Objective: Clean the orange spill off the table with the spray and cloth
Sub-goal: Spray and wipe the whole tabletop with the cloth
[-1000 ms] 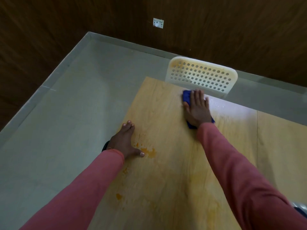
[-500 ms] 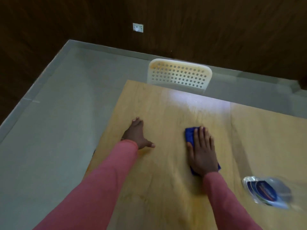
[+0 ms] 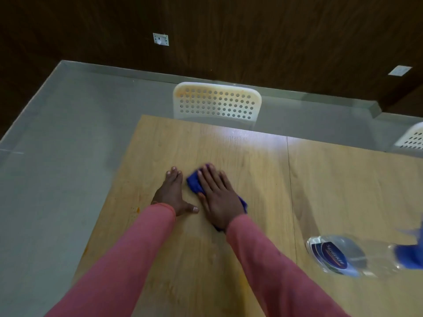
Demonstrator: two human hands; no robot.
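two hands lay flat on the light wooden table (image 3: 251, 170), both in pink long sleeves (image 3: 128, 266). the right hand (image 3: 218, 197) was spread open, fingers straight and close together, pressing palm-down on a folded blue cloth (image 3: 194, 182); the cloth showed at the hand's left front edge, under the fingertips, and again as a small corner by the wrist on the right. the left hand (image 3: 171, 193) rested open just beside it, fingers straight and pointing away from the person, thumb stuck out to the right toward the other hand, holding nothing. the two hands were near each other but a narrow strip of bare wood showed between them.

a small orange spot (image 3: 138, 209) sat near the table's left edge, left of the left sleeve, and a faint orange smear (image 3: 243, 279) lay lower down between the forearms. a clear plastic spray bottle with a dark blue label and blue top (image 3: 338, 256) lay on its side on the right part of the table, well apart from the hands; it was blurred.

a white perforated plastic chair (image 3: 216, 102) stood at the far edge of the table, and part of a second white chair (image 3: 412, 138) showed at the right. grey floor (image 3: 68, 133) lay to the left, dark wood-panelled wall (image 3: 251, 30) behind, with a white wall socket (image 3: 161, 39) on it.
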